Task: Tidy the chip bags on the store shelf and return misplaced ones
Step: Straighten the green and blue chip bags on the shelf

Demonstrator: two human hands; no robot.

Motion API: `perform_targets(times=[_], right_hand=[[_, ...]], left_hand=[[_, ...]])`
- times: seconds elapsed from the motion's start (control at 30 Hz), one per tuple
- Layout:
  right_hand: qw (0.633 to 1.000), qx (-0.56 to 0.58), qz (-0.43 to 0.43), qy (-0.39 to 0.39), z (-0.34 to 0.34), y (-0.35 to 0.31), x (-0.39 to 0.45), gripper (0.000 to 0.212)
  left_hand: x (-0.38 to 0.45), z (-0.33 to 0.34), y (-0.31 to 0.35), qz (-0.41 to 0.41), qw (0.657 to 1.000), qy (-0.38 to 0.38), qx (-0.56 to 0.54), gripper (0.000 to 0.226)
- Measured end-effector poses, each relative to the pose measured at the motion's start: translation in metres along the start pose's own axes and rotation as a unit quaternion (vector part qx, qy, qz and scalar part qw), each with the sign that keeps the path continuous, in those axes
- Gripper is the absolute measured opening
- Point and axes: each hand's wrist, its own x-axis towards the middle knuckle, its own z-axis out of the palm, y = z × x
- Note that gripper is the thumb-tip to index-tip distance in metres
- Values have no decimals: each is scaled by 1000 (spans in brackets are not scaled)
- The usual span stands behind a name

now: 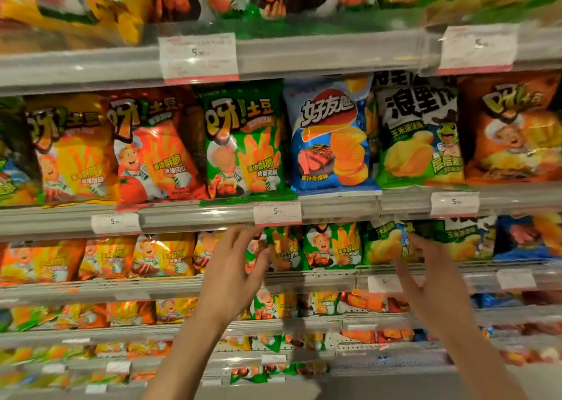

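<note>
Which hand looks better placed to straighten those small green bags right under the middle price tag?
Probably the left hand: its spread fingers already reach the small green bags under the price tag. The right hand reaches toward the yellow-green bag further right.

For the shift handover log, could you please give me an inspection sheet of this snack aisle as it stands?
Surface: grey metal shelf rail with white price tags.
Job's things: green glossy fries bag, blue ridged-chip bag beside it, upright; green fries bags on the shelf below.
Clutter: nothing seen.
Grips: left hand open, fingers by the lower green bags; right hand open, reaching toward a green-and-blue corn-chip bag.
Cables: nothing seen.
Surroundings: more stocked shelves above and below, blurred.
</note>
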Motion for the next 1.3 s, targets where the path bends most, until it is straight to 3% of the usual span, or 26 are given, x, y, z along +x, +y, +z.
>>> perform_targets(times=[0.23, 0.33, 0.47, 0.77, 0.9, 1.0, 1.07, 1.2, 1.3], right_hand=[[979, -75, -182, 46, -5, -45, 51, 41], [948, -65, -304, 65, 12, -71, 67, 33], [921, -105, -374, 7, 36, -98, 81, 36], [923, -96, -371, -10, 56, -111, 91, 39], [934, -62, -349, -53, 51, -113, 88, 40], [958, 31, -267, -97, 37, -127, 94, 40], [965, 109, -224, -85, 25, -143, 104, 38], [958, 182, -171, -139, 10, -183, 129, 62], [955, 171, -174, -169, 15, -208, 147, 83]], left_hand=[[43, -18, -17, 134, 983, 30, 125, 33], [52, -19, -24, 178, 973, 22, 148, 32], [61, -20, -28, 190, 970, 16, 153, 30], [65, -19, -34, 195, 973, 14, 125, 35], [65, -18, -35, 193, 974, 18, 115, 35], [66, -17, -37, 185, 978, 18, 96, 33], [66, -16, -38, 178, 980, 18, 86, 33], [66, -15, -37, 171, 982, 21, 80, 34], [66, -14, -37, 167, 983, 19, 79, 33]])
